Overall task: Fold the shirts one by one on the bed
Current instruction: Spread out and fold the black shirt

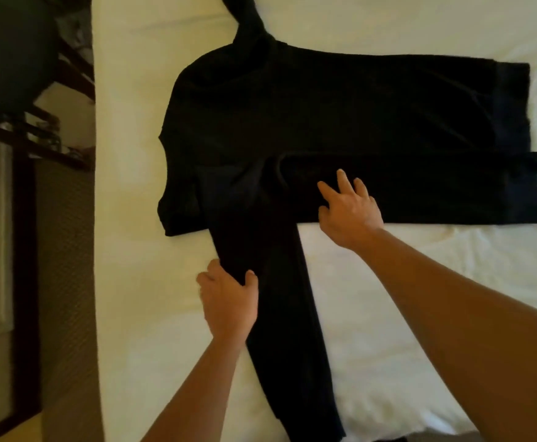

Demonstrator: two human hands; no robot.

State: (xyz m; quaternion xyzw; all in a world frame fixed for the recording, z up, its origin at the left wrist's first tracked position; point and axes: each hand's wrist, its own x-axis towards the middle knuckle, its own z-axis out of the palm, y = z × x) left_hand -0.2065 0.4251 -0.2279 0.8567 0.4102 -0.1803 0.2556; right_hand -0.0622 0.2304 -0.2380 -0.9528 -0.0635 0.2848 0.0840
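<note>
A black long-sleeved shirt (324, 116) lies spread on the white bed (420, 314), collar to the left and hem to the right. Its near side is folded over along the body. One long sleeve (286, 330) runs down toward me, the other stretches off the top of the view. My left hand (228, 301) pinches the left edge of the near sleeve, thumb on top of the cloth. My right hand (350, 205) rests flat on the folded strip with its fingers spread.
The bed's left edge runs down the frame, with patterned carpet (63, 250) and dark wooden furniture (25, 148) beyond it. White sheet lies bare to the right of the sleeve and above the shirt.
</note>
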